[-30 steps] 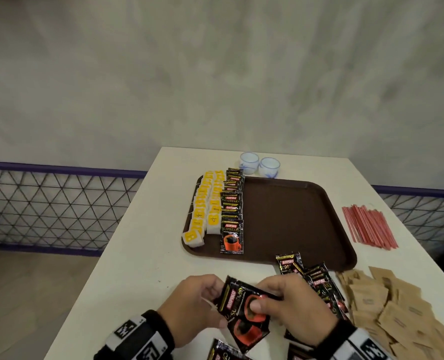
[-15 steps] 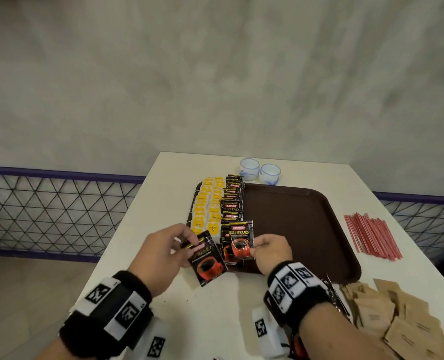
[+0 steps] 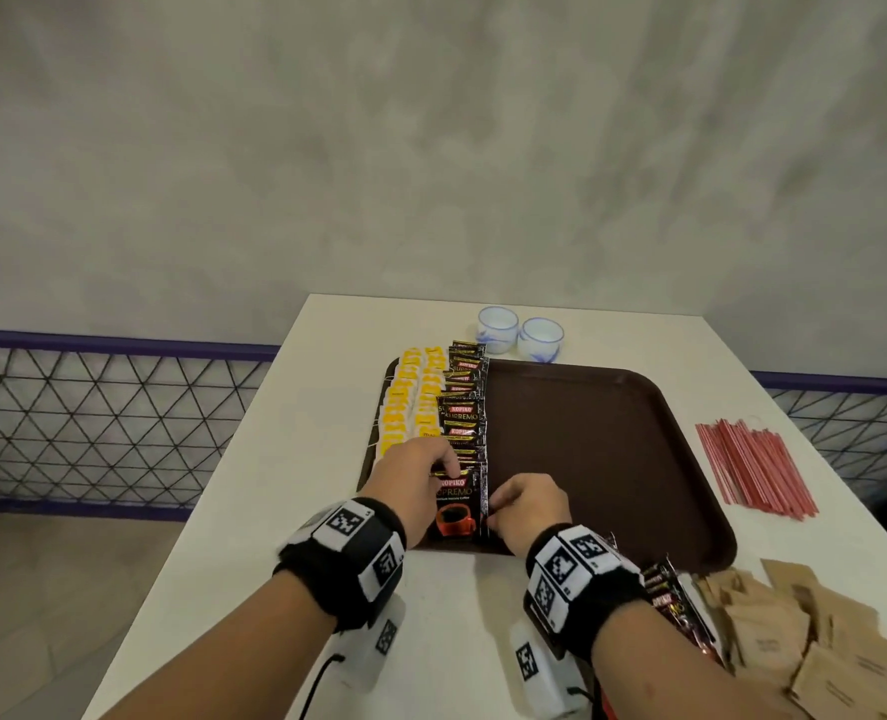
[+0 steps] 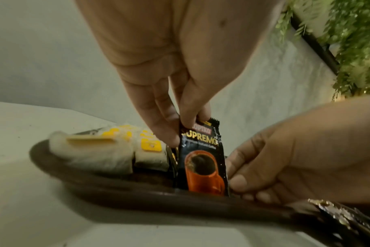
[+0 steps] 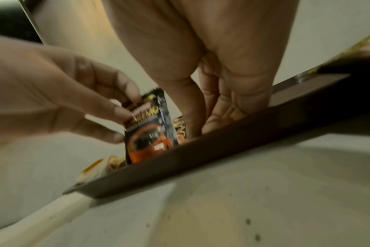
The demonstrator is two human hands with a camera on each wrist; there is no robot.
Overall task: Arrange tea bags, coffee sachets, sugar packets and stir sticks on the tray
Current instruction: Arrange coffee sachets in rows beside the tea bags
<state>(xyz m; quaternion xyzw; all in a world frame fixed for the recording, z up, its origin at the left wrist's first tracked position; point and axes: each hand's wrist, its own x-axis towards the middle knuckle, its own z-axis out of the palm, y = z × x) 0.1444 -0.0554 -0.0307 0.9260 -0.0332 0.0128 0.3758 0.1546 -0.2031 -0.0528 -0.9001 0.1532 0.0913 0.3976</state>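
A brown tray [image 3: 587,459] holds two columns of yellow-tagged tea bags [image 3: 405,402] and, to their right, a row of black coffee sachets [image 3: 465,407]. The front coffee sachet [image 3: 454,504] stands at the tray's near edge. My left hand [image 3: 444,467] pinches its top edge, seen close in the left wrist view [image 4: 182,127]. My right hand [image 3: 493,509] has thumb and curled fingers closed on the sachet's right edge [image 4: 232,173]. In the right wrist view a second sachet [image 5: 180,128] shows just behind the front sachet [image 5: 150,142].
On the white table, loose coffee sachets [image 3: 675,600] and brown sugar packets [image 3: 794,641] lie near right. Red stir sticks [image 3: 753,470] lie right of the tray. Two small cups [image 3: 497,328] stand behind it. The tray's right half is bare. A mesh railing [image 3: 93,418] runs left.
Both hands carried sachets from the near table to the tray. The left hand's sachet, tilted in the air half a second ago, now stands at the front of the coffee row.
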